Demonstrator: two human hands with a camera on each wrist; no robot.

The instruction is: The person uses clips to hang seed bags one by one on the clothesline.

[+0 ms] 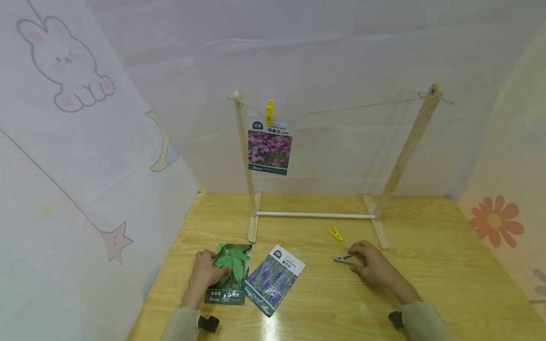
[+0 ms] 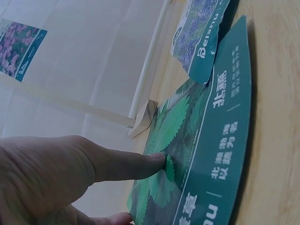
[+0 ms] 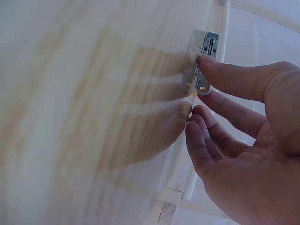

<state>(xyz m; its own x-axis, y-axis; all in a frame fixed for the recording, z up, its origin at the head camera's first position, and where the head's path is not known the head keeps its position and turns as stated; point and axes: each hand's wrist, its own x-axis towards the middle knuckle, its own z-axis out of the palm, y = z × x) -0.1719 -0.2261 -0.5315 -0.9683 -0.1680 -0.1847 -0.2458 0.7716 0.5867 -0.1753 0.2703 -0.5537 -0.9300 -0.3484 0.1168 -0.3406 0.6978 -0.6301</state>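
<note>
The left hand (image 1: 205, 273) rests its thumb on the green packet (image 1: 237, 263), on the table (image 1: 328, 298); I can't tell if fingers tuck under. The right hand (image 1: 377, 267) pinches the gray clip (image 1: 342, 259). The packet looks light, bendy, slippery: hold its edge.

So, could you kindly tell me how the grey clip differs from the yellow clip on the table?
The grey clip is pinched in the right hand, while the yellow clip lies untouched on the table. The yellow clip also sits nearer the white crossbar than the grey clip does. Both show a V shape.
</note>
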